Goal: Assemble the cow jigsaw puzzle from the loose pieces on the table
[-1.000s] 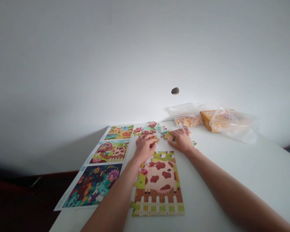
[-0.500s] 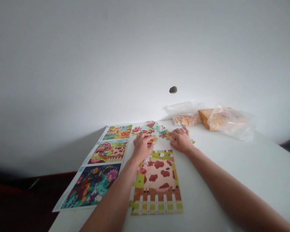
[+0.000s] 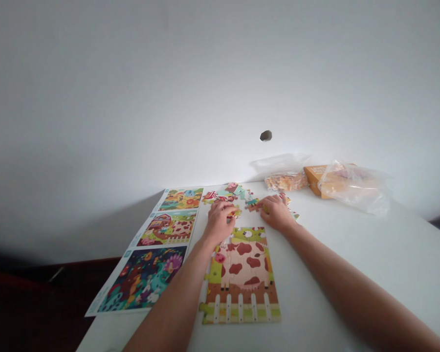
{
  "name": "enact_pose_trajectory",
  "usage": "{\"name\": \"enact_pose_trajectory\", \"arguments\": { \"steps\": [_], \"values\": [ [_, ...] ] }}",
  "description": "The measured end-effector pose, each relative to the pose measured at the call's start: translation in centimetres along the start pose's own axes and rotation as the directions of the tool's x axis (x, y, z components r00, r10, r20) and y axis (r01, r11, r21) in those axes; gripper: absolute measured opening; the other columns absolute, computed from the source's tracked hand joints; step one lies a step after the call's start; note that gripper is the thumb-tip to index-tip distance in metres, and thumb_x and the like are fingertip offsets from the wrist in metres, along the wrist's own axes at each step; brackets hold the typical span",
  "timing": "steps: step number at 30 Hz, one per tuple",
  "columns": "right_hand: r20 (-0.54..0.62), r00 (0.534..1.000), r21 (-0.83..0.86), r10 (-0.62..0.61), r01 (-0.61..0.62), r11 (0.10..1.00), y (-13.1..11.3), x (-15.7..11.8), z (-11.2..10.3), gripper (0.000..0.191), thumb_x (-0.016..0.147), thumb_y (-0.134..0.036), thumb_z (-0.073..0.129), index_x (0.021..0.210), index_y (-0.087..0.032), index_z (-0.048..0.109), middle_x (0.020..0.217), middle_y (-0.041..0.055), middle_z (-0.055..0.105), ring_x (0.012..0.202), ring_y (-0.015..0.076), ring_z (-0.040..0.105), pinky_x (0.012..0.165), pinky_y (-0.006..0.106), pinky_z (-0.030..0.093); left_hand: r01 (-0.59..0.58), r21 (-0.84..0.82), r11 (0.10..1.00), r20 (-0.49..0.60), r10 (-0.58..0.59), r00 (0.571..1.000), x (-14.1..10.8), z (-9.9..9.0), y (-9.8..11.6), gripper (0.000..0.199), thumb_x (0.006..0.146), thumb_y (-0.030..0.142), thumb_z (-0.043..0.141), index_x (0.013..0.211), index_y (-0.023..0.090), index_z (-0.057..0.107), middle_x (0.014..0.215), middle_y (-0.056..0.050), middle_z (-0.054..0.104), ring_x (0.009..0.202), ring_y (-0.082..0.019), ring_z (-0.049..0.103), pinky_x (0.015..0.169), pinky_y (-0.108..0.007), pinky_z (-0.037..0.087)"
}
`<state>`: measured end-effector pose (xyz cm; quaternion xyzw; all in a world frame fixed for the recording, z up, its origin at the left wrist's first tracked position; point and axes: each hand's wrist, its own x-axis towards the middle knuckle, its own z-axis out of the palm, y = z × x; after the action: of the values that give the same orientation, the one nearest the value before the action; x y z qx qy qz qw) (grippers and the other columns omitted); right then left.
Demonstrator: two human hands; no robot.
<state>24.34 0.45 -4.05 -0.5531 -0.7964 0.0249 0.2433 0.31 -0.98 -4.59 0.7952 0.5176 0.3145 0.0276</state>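
Note:
A partly joined jigsaw puzzle (image 3: 245, 274) of a spotted cow behind a white fence lies flat on the table in front of me. Beyond its top left corner, my left hand (image 3: 220, 219) has its fingers curled around a colourful puzzle piece (image 3: 236, 212). My right hand (image 3: 277, 213) is bent over the loose pieces to the right, with a green puzzle piece (image 3: 266, 208) showing between thumb and forefinger. Between and behind the hands are several loose pieces, among them one with teal and brown (image 3: 252, 202) and a red group (image 3: 213, 195). My fingers partly cover others.
A picture sheet (image 3: 146, 248) with three printed scenes lies left of the puzzle, along the table edge. Against the wall are a clear bag of pieces (image 3: 286, 182), an orange box (image 3: 317, 181) and a crumpled plastic bag (image 3: 368, 190). The wall (image 3: 220, 98) has a round hole (image 3: 266, 136).
The whole view has shifted slightly, so everything sits a little further right. My right fingers have moved slightly over the pieces; my left hand stays at nearly the same spot.

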Motion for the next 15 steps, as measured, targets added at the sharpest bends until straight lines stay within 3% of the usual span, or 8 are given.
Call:
{"name": "enact_pose_trajectory", "arguments": {
  "steps": [6, 10, 15],
  "values": [
    [-0.030, 0.999, -0.041, 0.020, -0.022, 0.999, 0.13, -0.07, -0.10, 0.046, 0.078, -0.009, 0.050, 0.117, -0.025, 0.067, 0.123, 0.0070, 0.064, 0.117, 0.0278, 0.050, 0.113, 0.058, 0.013, -0.032, -0.043, 0.999, -0.033, 0.031, 0.999, 0.08, 0.09, -0.08, 0.030, 0.080, 0.012, 0.061, 0.105, 0.022, 0.073, 0.111, -0.007, 0.062, 0.113, -0.026, 0.054, 0.106, -0.047, 0.043],
    [-0.005, 0.996, 0.014, -0.084, 0.084, 0.996, -0.11, -0.19, -0.10, 0.034, 0.086, -0.023, 0.057, 0.118, -0.028, 0.066, 0.134, 0.0062, 0.059, 0.125, 0.0306, 0.046, 0.113, 0.065, 0.009, -0.036, -0.113, 0.993, -0.072, 0.028, 0.997, 0.18, -0.09, 0.15, 0.031, 0.080, 0.010, 0.061, 0.107, 0.020, 0.071, 0.112, -0.008, 0.060, 0.112, -0.023, 0.057, 0.104, -0.042, 0.047],
    [0.005, 0.992, 0.048, -0.129, 0.128, 0.991, -0.18, -0.14, 0.18, 0.022, 0.090, -0.034, 0.060, 0.109, -0.030, 0.070, 0.123, 0.0052, 0.064, 0.117, 0.0299, 0.052, 0.112, 0.068, 0.009, -0.070, -0.196, 0.978, -0.083, 0.055, 0.995, 0.24, -0.26, 0.48, 0.032, 0.080, 0.008, 0.060, 0.108, 0.021, 0.070, 0.112, -0.007, 0.060, 0.108, -0.020, 0.060, 0.101, -0.036, 0.049]
  ]
}}
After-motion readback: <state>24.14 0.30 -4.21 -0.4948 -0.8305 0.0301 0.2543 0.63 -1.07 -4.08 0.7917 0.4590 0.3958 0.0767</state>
